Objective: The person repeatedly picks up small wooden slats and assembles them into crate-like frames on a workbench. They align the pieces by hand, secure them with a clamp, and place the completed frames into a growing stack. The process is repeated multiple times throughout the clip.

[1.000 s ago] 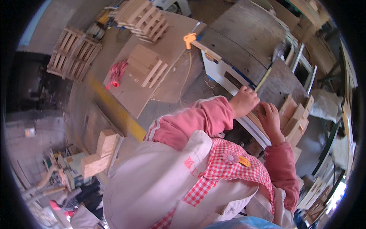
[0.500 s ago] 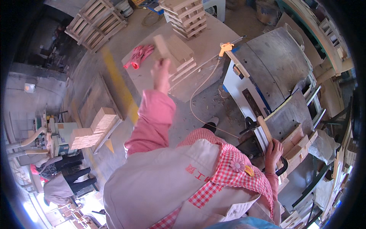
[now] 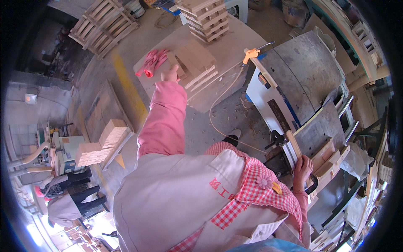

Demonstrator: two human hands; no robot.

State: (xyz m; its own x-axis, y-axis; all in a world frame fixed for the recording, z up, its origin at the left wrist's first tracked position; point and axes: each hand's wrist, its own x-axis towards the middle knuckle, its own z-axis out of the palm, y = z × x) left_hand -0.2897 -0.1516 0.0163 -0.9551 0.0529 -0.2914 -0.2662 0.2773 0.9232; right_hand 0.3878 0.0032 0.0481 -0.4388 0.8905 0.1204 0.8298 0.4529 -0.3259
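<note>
My left hand point(image 3: 170, 74) reaches out over the low table and grips a small wooden board point(image 3: 174, 61) by its near end. That board is beside a low stack of flat wooden boards point(image 3: 197, 59), on its left side. A bunched pair of pink gloves point(image 3: 152, 63) lies just left of the board. Off to the right, my right hand point(image 3: 303, 169) is closed over the near end of a narrow wooden strip point(image 3: 293, 143) at the edge of a metal machine table point(image 3: 300, 69). Its fingertips are partly hidden.
A slatted wood pile point(image 3: 208, 21) stands at the table's far side. An orange air gun point(image 3: 251, 53) with a hose point(image 3: 213, 101) lies at the machine's corner. Wooden pieces point(image 3: 325, 161) sit right of my right hand. Two people point(image 3: 67, 206) are at far left, near stacked blocks point(image 3: 103, 145).
My left hand has come down a little and to the left, bringing the board from a raised tilt to beside the stack. My right hand has hardly moved.
</note>
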